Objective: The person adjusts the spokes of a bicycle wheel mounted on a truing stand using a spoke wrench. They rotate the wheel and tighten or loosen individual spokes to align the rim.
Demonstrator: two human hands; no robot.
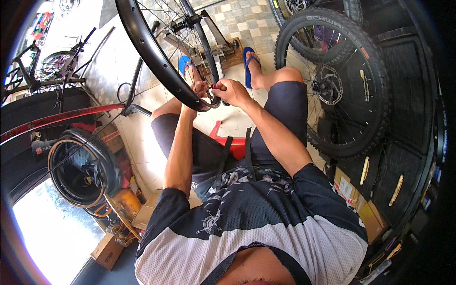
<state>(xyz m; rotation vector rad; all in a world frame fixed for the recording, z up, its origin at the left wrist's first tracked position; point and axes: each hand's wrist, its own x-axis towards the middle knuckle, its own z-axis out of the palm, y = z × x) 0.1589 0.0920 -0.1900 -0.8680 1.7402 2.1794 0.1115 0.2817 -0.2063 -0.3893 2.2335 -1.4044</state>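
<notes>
A bicycle wheel with a wide black rim (151, 57) and thin spokes stands before me in a metal truing stand (214, 29). My right hand (230, 92) is at the near part of the rim, fingers pinched on a small red tool at the spoke ends, which looks like a spoke wrench (213, 86). On the other side of the rim, my left hand (200, 89) reaches in among the spokes with bent fingers. The rim and spokes partly cover that hand, and what it grips is hidden.
At right, wheels with knobby tires (375, 95) lean by dark panels. A red stool (237, 148) is between my legs. A red bar (61, 117), a stacked wheel and tire (57, 175), and cardboard boxes (107, 251) are at left. Bike frames (28, 76) stand farther back.
</notes>
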